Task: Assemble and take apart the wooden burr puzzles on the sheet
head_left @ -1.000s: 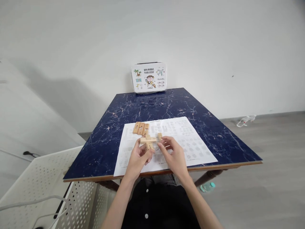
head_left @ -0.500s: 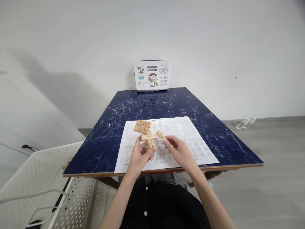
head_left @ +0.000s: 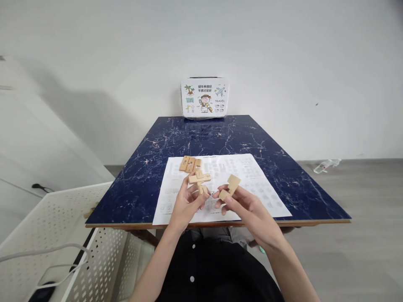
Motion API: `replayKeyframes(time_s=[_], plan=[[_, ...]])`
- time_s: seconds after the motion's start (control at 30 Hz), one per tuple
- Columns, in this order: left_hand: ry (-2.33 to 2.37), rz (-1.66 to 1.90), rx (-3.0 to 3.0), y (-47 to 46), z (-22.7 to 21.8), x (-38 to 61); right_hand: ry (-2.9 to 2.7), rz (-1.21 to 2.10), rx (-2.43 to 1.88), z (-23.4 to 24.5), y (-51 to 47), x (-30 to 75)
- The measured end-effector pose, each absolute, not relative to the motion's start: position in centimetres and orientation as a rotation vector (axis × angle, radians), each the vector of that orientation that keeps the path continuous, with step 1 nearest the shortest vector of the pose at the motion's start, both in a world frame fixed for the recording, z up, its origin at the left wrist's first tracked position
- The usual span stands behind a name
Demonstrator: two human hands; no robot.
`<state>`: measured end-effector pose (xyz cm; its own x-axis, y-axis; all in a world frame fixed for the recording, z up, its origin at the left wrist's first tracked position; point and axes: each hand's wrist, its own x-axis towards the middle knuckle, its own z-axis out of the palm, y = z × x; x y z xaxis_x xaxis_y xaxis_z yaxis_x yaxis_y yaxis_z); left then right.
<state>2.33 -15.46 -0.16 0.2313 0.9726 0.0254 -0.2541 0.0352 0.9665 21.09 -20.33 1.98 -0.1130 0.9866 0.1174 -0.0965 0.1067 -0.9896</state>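
Observation:
My left hand [head_left: 186, 205] is closed around a cross-shaped set of joined wooden puzzle pieces [head_left: 199, 179], held above a printed sheet. To its right, my right hand [head_left: 244, 205] grips a single notched wooden puzzle piece [head_left: 230, 188] between thumb and fingers, its broad flat side facing up. A gap separates the two held parts. Beyond my left hand, several more slotted wooden pieces [head_left: 189, 164] lie side by side on the sheet's upper left. The white instruction sheet [head_left: 258, 191] bears small grey diagrams, too faint to read.
The blue marbled table [head_left: 208, 138] has a wooden front edge. At its back, a white cartoon-printed case [head_left: 204, 98] leans against the wall. A white perforated basket [head_left: 97, 264] with a grey cable [head_left: 47, 253] stands at the left. A clear plastic item [head_left: 326, 165] lies on the floor.
My right hand has drawn the single piece away to the right from the joined pieces and turned it so its broad face shows. My left hand keeps its hold, barely moved.

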Motion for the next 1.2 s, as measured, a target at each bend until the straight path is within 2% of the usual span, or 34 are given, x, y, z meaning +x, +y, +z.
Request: replayKeyframes(time_s=[0.17, 0.4, 0.93, 1.2], plan=[[0.797, 1.137, 1.119, -15.4, -0.4, 2.3, -1.455, 0.975, -1.141, 0.9, -19.6, 20.0], [0.787, 1.140, 1.151, -15.4, -0.8, 2.1, -1.416, 0.860, -1.123, -0.4, -19.3, 18.4], [0.757, 1.099, 1.214, -15.2, -1.3, 1.8, -1.215, 0.748, -1.163, -1.6, -19.5, 16.7], [0.759, 1.122, 1.314, -14.6, -2.0, 1.7, -0.981, 0.903, -1.059, -1.6, -19.8, 15.9]])
